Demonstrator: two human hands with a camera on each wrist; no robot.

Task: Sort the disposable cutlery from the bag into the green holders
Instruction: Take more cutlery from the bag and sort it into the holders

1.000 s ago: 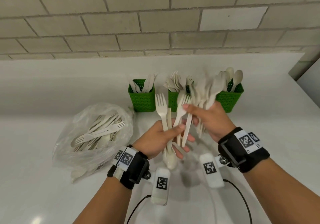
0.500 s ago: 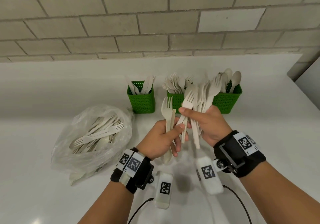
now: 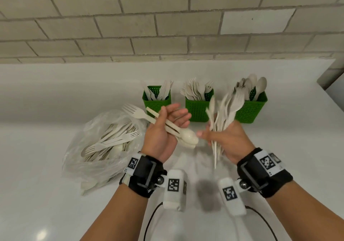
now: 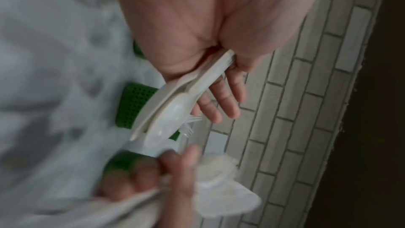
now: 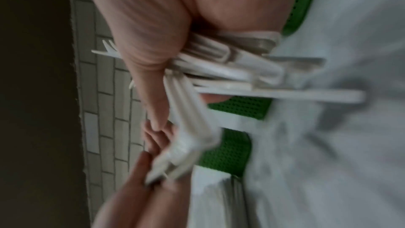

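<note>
My left hand (image 3: pixel 163 129) is turned palm up in front of the holders. Its thumb pins a fork (image 3: pixel 134 111) and a few spoons (image 3: pixel 188 138) across the palm, fingers stretched out; the left wrist view shows the spoons (image 4: pixel 166 117) tucked under the thumb. Just to its right, my right hand (image 3: pixel 229 138) grips an upright, blurred bundle of cutlery (image 3: pixel 223 110), also seen in the right wrist view (image 5: pixel 230 70). Three green holders stand behind: left one (image 3: pixel 157 104) with knives, middle one (image 3: pixel 198 110) with forks, right one (image 3: pixel 250 112) with spoons.
A clear plastic bag (image 3: pixel 89 159) with several forks and spoons lies on the white counter (image 3: pixel 55 203) to the left of my left hand. A brick wall (image 3: pixel 167 26) runs behind the holders. The counter's right edge (image 3: pixel 327 95) is near the spoon holder.
My hands have drawn apart. The left hand has turned palm up, so its fork and spoons now lie sideways. The right hand has shifted right with its bundle.
</note>
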